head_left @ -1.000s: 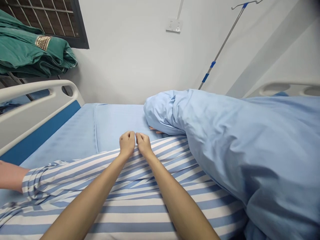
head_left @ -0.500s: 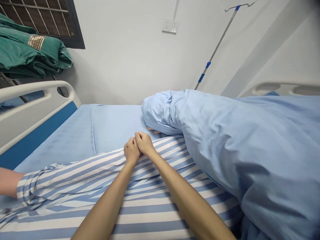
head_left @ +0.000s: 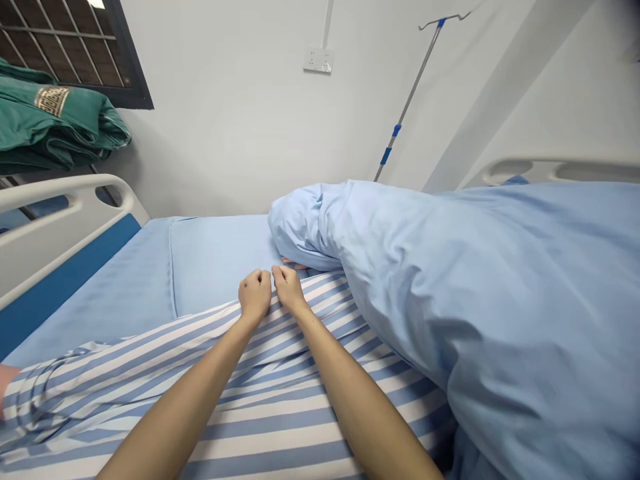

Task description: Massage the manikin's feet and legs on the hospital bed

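My left hand (head_left: 255, 294) is curled into a fist at the far edge of a leg in blue-and-white striped trousers (head_left: 165, 343). Close beside it on the right is my right hand (head_left: 288, 288), also in a fist, with a narrow gap between the two. Nothing shows in either fist; the undersides are hidden, so I cannot tell how firmly they touch the cloth. The trousers are on a person lying across the bed, whose bare ankle shows at the left edge. Fingertips of that person (head_left: 294, 264) peek out under a light blue quilt (head_left: 425, 267), just beyond my right hand.
A blue sheet (head_left: 220, 253) covers the bed. A bed-end board (head_left: 60, 233) rises at the left, another (head_left: 545, 170) at the far right. An IV pole (head_left: 407, 100) stands by the wall with a socket (head_left: 319, 60). Green folded cloth (head_left: 65, 127) lies near the barred window.
My fists were touching and have come slightly apart, the left one shifting left. The whole scene has slid left as the head view turned a little right.
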{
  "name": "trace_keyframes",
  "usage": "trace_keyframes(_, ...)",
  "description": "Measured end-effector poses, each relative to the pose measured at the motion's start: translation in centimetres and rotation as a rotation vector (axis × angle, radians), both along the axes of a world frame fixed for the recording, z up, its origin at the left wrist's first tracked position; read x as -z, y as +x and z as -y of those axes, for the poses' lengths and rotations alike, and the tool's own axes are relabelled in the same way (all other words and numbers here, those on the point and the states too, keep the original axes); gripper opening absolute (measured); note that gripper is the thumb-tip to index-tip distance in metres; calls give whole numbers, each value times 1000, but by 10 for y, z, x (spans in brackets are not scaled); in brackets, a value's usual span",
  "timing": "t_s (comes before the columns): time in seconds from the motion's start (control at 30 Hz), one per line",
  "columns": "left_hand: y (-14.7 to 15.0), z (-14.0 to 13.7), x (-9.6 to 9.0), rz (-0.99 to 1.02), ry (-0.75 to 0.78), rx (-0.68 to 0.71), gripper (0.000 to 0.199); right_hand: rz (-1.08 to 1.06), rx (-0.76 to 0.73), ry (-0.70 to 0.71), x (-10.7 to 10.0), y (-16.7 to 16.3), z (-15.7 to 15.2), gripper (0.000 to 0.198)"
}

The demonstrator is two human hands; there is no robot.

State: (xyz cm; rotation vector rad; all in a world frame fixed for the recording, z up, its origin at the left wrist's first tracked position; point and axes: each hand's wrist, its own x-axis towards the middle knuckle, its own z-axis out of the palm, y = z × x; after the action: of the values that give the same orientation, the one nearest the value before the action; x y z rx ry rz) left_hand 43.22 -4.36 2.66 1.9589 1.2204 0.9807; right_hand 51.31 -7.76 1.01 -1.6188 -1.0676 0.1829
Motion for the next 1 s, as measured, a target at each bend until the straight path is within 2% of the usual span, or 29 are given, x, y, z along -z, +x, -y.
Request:
trace_keyframes(0.07, 14, 2, -7, 134, -16, 5, 29, -88, -27, 46, -1, 4, -1, 35)
trace_keyframes(0.13, 25, 5, -5, 199, -50, -9, 28, -176, -28, 78, -1, 7, -3, 34)
trace_keyframes(0.23, 31, 8, 11, 121, -43, -30, 29, -222, 29, 56, -3, 8, -3, 35)
trace_keyframes(0.3, 29, 8, 20, 48, -16, -8, 31, -112, 89, 15, -8, 7, 0, 35)
trace_keyframes(0.37, 26, 7, 24, 4, -6, 23, 32, 102, 134, -38, -15, 5, 6, 35)
trace_keyframes(0.47, 25, 8, 21, -64, -3, 60, 27, 408, 157, -130, -26, 7, 16, 31)
trace_keyframes(0.53, 26, 9, 18, -92, -3, 62, 26, 477, 185, -172, -26, 12, 19, 30)
trace_keyframes(0.7, 26, 14, 20, -69, 20, 36, 29, 279, 255, -237, -6, 30, 14, 35)
trace_keyframes(0.83, 31, 13, 9, -21, -35, 92, 30, 136, 215, -134, 0, 37, 11, 38)
trace_keyframes(0.9, 39, 11, -6, 135, -151, 128, 29, 66, 182, -65, -1, 39, 11, 37)
trace_keyframes(1.0, 57, 11, -26, 476, -420, 141, 27, -38, 157, 10, -3, 43, 10, 37)
